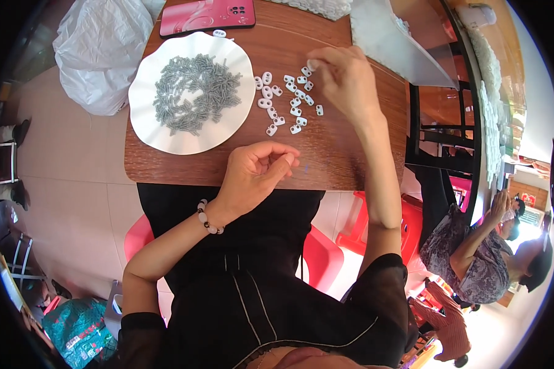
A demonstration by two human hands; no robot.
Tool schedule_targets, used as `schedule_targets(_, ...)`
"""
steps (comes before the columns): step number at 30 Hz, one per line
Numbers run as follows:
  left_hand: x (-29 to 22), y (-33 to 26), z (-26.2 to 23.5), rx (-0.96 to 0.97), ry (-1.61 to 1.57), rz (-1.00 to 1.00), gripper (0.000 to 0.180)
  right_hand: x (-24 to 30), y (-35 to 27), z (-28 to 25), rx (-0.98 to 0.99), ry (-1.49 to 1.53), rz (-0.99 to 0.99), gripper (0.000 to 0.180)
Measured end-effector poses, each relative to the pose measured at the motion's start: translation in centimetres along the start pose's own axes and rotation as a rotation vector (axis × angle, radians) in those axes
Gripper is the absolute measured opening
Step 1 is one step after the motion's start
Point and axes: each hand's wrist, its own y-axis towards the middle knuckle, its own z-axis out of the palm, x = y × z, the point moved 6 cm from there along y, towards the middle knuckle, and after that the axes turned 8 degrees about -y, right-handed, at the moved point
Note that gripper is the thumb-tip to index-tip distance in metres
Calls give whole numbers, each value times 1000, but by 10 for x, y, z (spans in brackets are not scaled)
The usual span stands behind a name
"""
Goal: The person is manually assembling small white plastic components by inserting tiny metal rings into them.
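Note:
On the brown wooden table, small white plastic pieces with two holes (298, 94) lie in loose rows. My right hand (349, 83) is over their far end, thumb and forefinger drawn together beside the farthest pieces; what sits between the fingertips is too small to make out. Close to the table's near edge, my left hand (257, 177) is closed, thumb against curled fingers, and whatever it may hold is hidden. Left of the pieces stands a white wavy-rimmed plate (143, 117) bearing a heap of small grey cylindrical parts (218, 92).
A pink phone (206, 15) lies at the far left of the table, with one white piece (219, 33) near it. A white plastic bag (104, 58) is beyond the left edge. White sheeting (400, 46) stands at the far right. Another person (480, 258) sits to the right.

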Motion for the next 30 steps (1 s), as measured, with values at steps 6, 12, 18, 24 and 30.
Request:
schedule_targets(6, 2, -1, 0, 12, -42, 10, 15, -3, 2, 28, 125, 69, 42, 15)
schedule_targets(12, 2, 0, -2, 17, -37, 20, 15, -25, -5, 28, 159, 177, 166, 17)
schedule_targets(18, 2, 0, -1, 12, 4, -7, 15, -13, -1, 32, 145, 249, 131, 13)
schedule_targets(24, 2, 0, 0, 22, -11, 2, 16, -4, 13, 51, 132, 176, 82, 12)
schedule_targets(30, 3, 0, -2, 14, -19, -10, 15, -9, 12, 42, 157, 125, 153, 15)
